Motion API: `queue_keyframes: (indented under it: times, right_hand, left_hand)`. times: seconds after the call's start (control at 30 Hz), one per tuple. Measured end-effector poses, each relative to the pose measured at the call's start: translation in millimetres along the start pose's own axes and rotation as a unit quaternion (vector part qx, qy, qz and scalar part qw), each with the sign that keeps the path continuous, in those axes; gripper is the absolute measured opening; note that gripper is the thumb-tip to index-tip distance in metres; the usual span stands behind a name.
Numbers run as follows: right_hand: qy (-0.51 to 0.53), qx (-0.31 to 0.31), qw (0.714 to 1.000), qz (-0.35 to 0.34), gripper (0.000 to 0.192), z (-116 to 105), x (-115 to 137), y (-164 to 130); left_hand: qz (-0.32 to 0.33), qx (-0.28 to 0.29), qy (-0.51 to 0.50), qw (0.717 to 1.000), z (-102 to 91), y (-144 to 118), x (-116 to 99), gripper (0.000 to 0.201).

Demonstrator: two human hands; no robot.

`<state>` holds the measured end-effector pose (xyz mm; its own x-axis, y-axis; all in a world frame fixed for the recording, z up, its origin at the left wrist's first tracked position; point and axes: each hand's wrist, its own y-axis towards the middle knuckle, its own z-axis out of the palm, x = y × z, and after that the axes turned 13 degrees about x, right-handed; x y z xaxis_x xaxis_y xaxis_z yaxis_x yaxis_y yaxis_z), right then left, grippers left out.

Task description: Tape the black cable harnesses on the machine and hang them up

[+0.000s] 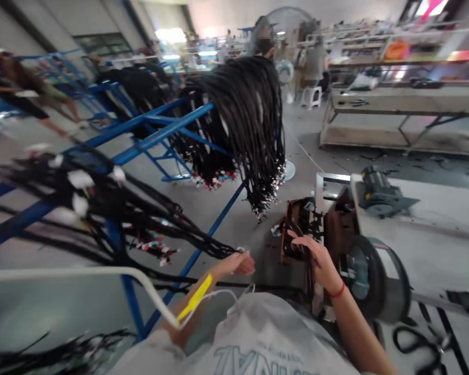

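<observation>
The right hand (316,258) grasps black wires at the brown boxy machine (316,229), while left of it the left hand (240,262) seemingly pinches a black cable bundle (148,219); keep strands taut.

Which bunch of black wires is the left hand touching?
The low bunch with white tags, slanting to the left hand. The big bunch on the blue rack hangs farther off.

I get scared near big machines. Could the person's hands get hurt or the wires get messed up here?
Maybe. The right hand rests right at the dark front of the machine, close to its big round wheel, so fingers could get pinched if it turns. The left hand grips a bundle of black cables stretched from the blue rack; a hard pull might tangle them or drag others off.
</observation>
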<state>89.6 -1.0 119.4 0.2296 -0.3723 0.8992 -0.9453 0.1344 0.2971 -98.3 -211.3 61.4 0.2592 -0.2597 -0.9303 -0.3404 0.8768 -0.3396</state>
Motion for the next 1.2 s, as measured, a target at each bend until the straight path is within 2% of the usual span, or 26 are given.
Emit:
queue_keyframes:
  times: [0.03,0.07,0.1,0.17,0.23,0.3,0.33,0.43,0.5,0.57,0.67,0.73,0.77,0.83,0.9,0.93,0.97,1.03,1.1,1.17,1.2]
  right_hand:
    - [0.037,0.014,0.999,-0.025,0.031,-9.8,8.2,-9.8]
    - [0.068,0.024,0.996,-0.047,0.033,-18.1,15.8,-19.9]
    - [0.09,0.032,0.993,-0.062,0.036,-24.3,22.5,-29.8]
    - [0.109,0.047,0.991,-0.064,0.038,-29.3,30.7,-47.8]
    - [0.101,0.054,0.993,-0.027,0.038,-25.3,29.5,-63.5]
    - [0.053,0.041,0.997,0.045,0.037,-16.5,19.6,-77.5]
    - [0.019,0.025,0.996,0.085,0.035,-12.2,13.4,-83.8]
    - [-0.045,-0.052,0.983,0.169,0.027,-8.0,3.0,-97.2]
    - [-0.02,-0.136,0.976,0.167,0.023,-17.0,10.8,-98.3]
    - [0.05,-0.24,0.961,0.126,0.03,-35.7,30.1,-91.6]
    - [0.166,-0.388,0.906,0.008,0.045,-71.7,64.7,-70.9]
    - [0.221,-0.459,0.859,-0.05,0.037,-88.8,79.9,-54.8]
    - [0.241,-0.481,0.841,-0.063,0.033,-92.4,83.7,-47.3]
    - [0.266,-0.497,0.823,-0.065,0.031,-88.8,85.1,-34.7]
    - [0.272,-0.492,0.824,-0.069,0.032,-74.4,81.4,-25.5]
    - [0.275,-0.483,0.828,-0.078,0.032,-65.7,79.2,-22.1]
    - [0.278,-0.469,0.833,-0.092,0.032,-57.1,77.7,-19.5]
    - [0.285,-0.421,0.852,-0.124,0.031,-42.5,78.5,-16.4]
    - [0.287,-0.382,0.869,-0.126,0.03,-31.7,84.8,-15.2]
    - [0.267,-0.418,0.864,-0.089,0.03,-22.8,92.1,-14.2]
    - [0.243,-0.465,0.849,-0.063,0.031,-18.5,94.0,-13.3]
  left_hand:
    - [-0.095,0.078,-0.045,0.991,15.9,32.8,-12.9,0.049]
    - [-0.147,0.116,-0.109,0.976,33.7,65.3,-27.4,0.051]
    - [-0.164,0.134,-0.178,0.961,52.6,96.1,-43.4,0.055]
    - [-0.139,0.134,-0.301,0.934,90.7,147.7,-78.2,0.058]
    - [-0.109,0.112,-0.392,0.907,123.2,181.0,-112.7,0.048]
    - [-0.092,0.126,-0.433,0.888,146.0,194.5,-142.3,0.038]
    - [-0.079,0.154,-0.434,0.884,153.8,194.7,-154.1,0.036]
    - [-0.031,0.289,-0.342,0.894,168.9,177.9,-173.8,0.029]
    - [-0.01,0.385,-0.204,0.9,177.0,159.5,-174.2,0.03]
    - [0.018,0.45,-0.043,0.892,184.7,141.9,-167.4,0.038]
    - [0.097,0.486,0.154,0.855,190.0,125.3,-155.4,0.042]
    - [0.128,0.498,0.228,0.827,187.4,123.0,-152.0,0.041]
    - [0.117,0.522,0.243,0.809,185.2,124.0,-151.8,0.041]
    - [0.028,0.626,0.217,0.748,182.0,128.2,-151.3,0.043]
    - [-0.107,0.742,0.134,0.648,183.9,131.1,-145.8,0.047]
    - [-0.168,0.776,0.087,0.602,186.7,130.8,-140.0,0.048]
    - [-0.218,0.791,0.048,0.569,190.1,129.0,-132.2,0.049]
    - [-0.286,0.791,0.009,0.541,196.3,122.2,-113.5,0.049]
    - [-0.314,0.789,0.017,0.527,198.0,115.0,-97.4,0.051]
    - [-0.273,0.796,0.042,0.538,194.7,112.2,-89.9,0.05]
    - [-0.221,0.796,0.061,0.56,192.1,112.9,-89.4,0.049]
